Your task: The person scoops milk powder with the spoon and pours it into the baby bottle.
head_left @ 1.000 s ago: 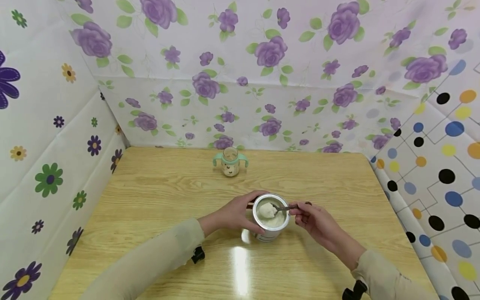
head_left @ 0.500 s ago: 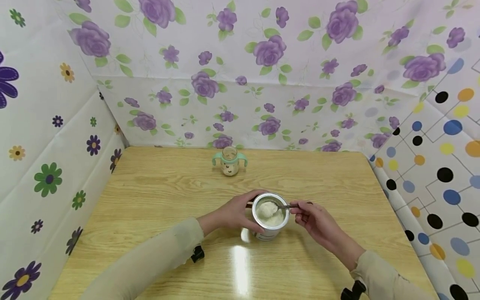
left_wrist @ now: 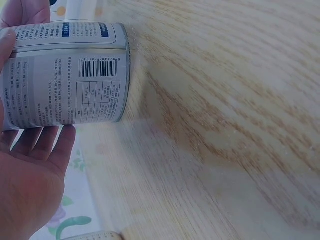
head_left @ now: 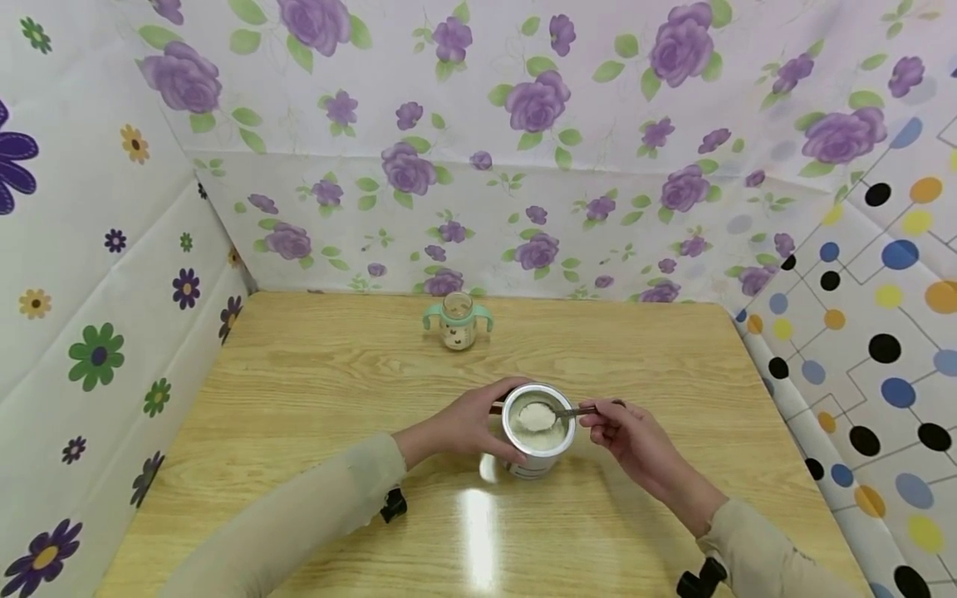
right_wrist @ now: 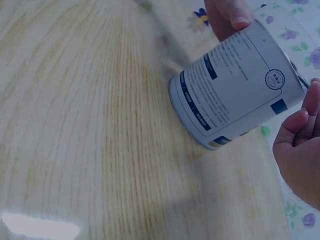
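**A spoon of white powder over an open tin**

A silver tin (head_left: pixel 538 432) stands on the wooden table (head_left: pixel 314 390), and it is the thing to look from. Its top is open, and there is white powder (head_left: pixel 549 440) inside.

The left hand (head_left: pixel 467 428) is on the left side of the tin. Its fingers and thumb curl round the tin's wall and hold it. In the left wrist view the fingers (left_wrist: pixel 47 142) lie flat against the printed label.

The right hand (head_left: pixel 628 436) is just to the right of the tin. Its fingers are bent and pinch the handle of a thin metal spoon (head_left: pixel 571 412). The spoon reaches over the open top of the tin. The bowl of the spoon is heaped with the same white powder. It sits just above the powder in the tin.

Behind the tin, near the flowered wall (head_left: pixel 523 232), stands a small baby bottle (head_left: pixel 458 322) with two green handles. It is well apart from the tin and both hands.
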The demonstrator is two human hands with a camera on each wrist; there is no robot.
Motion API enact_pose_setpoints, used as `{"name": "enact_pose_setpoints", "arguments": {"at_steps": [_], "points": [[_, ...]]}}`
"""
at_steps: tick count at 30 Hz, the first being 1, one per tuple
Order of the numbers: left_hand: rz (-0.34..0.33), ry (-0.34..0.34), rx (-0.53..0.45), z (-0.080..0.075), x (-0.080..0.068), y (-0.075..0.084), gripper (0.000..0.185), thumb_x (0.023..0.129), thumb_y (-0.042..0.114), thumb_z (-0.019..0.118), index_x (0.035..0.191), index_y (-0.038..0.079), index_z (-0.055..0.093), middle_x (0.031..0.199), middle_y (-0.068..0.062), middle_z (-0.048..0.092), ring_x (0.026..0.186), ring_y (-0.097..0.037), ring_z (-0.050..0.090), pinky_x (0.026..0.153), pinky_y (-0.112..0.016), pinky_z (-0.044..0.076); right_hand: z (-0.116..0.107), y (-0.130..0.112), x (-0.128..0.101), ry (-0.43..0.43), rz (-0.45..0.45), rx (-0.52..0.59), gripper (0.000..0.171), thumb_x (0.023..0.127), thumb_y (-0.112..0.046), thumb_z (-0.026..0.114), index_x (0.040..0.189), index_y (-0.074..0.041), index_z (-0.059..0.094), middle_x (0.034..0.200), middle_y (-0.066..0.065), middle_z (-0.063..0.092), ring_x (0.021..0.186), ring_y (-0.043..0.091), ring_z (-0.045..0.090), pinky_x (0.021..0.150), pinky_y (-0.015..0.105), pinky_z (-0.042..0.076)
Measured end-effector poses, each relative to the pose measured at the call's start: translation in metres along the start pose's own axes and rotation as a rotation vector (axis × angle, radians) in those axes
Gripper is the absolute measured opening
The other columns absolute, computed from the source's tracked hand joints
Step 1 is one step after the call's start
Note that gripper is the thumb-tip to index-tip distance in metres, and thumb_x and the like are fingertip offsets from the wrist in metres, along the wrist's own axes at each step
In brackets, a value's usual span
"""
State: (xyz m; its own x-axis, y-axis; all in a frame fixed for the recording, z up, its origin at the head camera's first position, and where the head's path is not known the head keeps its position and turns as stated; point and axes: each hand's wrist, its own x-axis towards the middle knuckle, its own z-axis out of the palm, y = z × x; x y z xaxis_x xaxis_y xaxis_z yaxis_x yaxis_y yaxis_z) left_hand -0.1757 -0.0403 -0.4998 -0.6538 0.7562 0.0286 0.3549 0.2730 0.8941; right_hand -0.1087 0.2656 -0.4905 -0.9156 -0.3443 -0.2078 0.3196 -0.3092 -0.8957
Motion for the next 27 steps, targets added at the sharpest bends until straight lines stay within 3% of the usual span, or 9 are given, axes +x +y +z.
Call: {"name": "enact_pose_setpoints", "arguments": {"at_steps": [8, 15, 27], "points": [[-0.003, 0.007, -0.001, -0.0014, 0.0003, -0.0025, 0.106, 0.074, 0.026, 0.102, 0.162, 0.026, 0.043, 0.15, 0.009, 0.057, 0.139, -0.012, 0.054, 0.115, -0.031, 0.047, 0.006, -0.0048, 0.0044, -0.019, 0.065, 0.198, 0.04, 0.118, -0.014, 0.041, 0.112, -0.006, 0.079, 0.094, 0.0, 0.08, 0.081, 0.006, 0.07, 0.08, 0.022, 0.059], [0.007, 0.007, -0.005, -0.0016, 0.0003, -0.0052, 0.105, 0.075, 0.025, 0.102, 0.162, 0.026, 0.042, 0.149, 0.008, 0.058, 0.138, -0.012, 0.055, 0.115, -0.031, 0.047, 0.0073, 0.0008, 0.0085, 0.015, 0.057, 0.154, 0.041, 0.117, -0.013, 0.042, 0.106, -0.007, 0.08, 0.089, -0.002, 0.08, 0.076, 0.003, 0.068, 0.076, 0.019, 0.058], [0.001, -0.01, 0.022, 0.001, 0.0014, -0.0057, 0.106, 0.075, 0.029, 0.101, 0.162, 0.026, 0.041, 0.151, 0.008, 0.057, 0.139, -0.011, 0.054, 0.114, -0.03, 0.048, 0.0073, 0.0012, 0.0048, 0.005, 0.058, 0.197, 0.042, 0.117, -0.014, 0.041, 0.106, -0.005, 0.081, 0.09, 0.0, 0.081, 0.078, 0.004, 0.07, 0.077, 0.019, 0.059]]}}
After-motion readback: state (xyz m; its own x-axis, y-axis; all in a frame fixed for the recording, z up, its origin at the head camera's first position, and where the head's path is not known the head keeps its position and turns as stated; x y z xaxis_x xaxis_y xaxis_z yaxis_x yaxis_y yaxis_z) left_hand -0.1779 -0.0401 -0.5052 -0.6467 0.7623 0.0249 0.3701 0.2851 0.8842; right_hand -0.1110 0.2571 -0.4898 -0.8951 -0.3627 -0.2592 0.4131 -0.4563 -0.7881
